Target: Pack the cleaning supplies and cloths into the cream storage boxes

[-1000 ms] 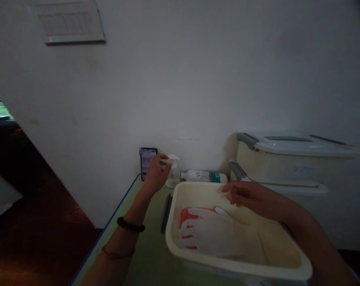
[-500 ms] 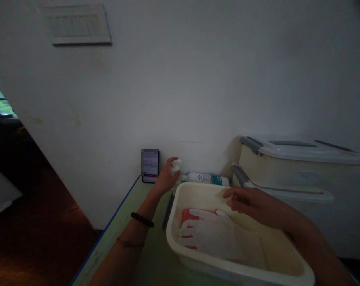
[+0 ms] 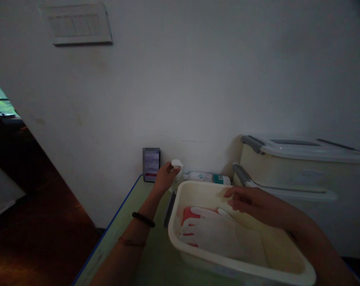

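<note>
My left hand (image 3: 164, 178) is closed on a white spray head (image 3: 176, 163) behind the bin's left corner. Close beside it, a white bottle with a green label (image 3: 209, 177) lies on its side along the wall; whether the two are joined I cannot tell. My right hand (image 3: 247, 202) hangs over the far side of the cream plastic bin (image 3: 174, 234), fingers loosely bent and apart, holding nothing. In the bin lie white gloves (image 3: 218, 234), flat, with something red (image 3: 188, 214) under their fingers.
A phone (image 3: 151, 165) stands against the wall, left of my left hand. Two lidded storage boxes (image 3: 287, 171) are stacked at right. The green tabletop (image 3: 129, 206) has a blue edge on the left. A switch panel (image 3: 78, 24) is on the wall.
My left hand has turned and closed more around the white spray head, which now shows more clearly. My right hand has stayed over the bin. The view has shifted slightly.
</note>
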The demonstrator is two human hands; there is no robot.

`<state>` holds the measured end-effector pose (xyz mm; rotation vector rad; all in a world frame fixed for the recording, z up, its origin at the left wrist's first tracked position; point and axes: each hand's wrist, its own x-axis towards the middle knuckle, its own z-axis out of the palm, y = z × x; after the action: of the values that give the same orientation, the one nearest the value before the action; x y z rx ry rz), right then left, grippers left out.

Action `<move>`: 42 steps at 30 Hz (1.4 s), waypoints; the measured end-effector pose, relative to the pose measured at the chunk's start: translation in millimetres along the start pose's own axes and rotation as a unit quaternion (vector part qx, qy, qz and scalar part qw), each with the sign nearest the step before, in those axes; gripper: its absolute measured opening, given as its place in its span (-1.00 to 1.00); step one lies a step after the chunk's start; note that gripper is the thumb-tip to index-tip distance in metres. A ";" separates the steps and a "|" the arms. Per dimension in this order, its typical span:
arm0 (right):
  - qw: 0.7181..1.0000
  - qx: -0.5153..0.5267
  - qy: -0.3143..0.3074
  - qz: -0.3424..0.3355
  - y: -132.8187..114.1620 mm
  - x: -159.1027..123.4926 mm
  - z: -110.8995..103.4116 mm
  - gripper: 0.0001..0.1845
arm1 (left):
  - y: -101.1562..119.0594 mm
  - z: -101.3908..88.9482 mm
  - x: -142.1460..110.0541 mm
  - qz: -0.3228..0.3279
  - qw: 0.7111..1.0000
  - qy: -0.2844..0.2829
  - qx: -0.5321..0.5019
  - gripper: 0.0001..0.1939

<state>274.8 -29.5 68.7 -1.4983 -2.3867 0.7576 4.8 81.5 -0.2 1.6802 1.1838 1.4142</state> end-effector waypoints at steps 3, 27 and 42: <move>1.000 0.001 0.001 -0.006 1.2 0.0 -0.5 -0.57 | 9.2 -8.1 3.4 0.010 0.998 0.035 -0.051 -0.72; 0.982 0.076 0.165 -0.041 -39.5 -24.2 -7.6 -0.58 | 125.0 -9.2 -37.4 0.045 0.911 0.007 -0.410 -0.78; 0.937 0.030 0.322 -0.131 -67.7 -31.0 0.6 -0.67 | 129.9 1.9 -53.1 -0.030 0.942 -0.148 -0.299 -0.73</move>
<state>236.3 -80.7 106.8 -1.1348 -1.9718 0.2182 35.9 -18.1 93.7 1.3427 0.5521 1.2582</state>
